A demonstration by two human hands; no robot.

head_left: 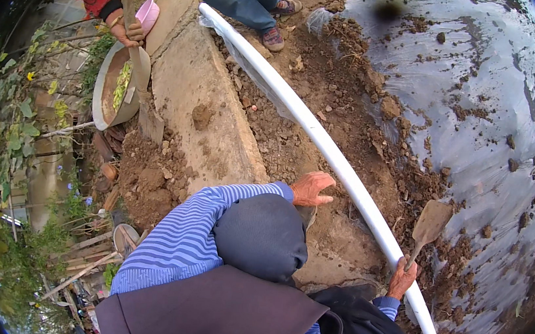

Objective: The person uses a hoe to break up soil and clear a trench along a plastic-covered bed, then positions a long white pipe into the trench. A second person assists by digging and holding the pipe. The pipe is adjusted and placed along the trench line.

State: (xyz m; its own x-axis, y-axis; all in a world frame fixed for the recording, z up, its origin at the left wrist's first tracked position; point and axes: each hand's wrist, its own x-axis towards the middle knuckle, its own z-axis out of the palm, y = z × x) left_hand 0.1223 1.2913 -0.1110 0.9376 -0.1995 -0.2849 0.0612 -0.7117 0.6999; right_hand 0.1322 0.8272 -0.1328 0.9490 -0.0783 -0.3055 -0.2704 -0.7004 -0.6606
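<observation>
My right hand is closed around the handle of a small trowel, its broad, soil-stained blade raised over the edge of the film-covered bed. That hand sits against the lower part of a long white roll of plastic film, which lies diagonally over the soil with loose clear film along its upper left side. My left hand is open beside my knee, fingers stretched toward the roll but apart from it, over soil and the concrete ledge. Nothing shows in its fingers.
Film with scattered clods covers the bed at right. A concrete ledge runs along the left. At upper left, another person's hands grip a long-handled tool near a grey tub of greens and a pink container.
</observation>
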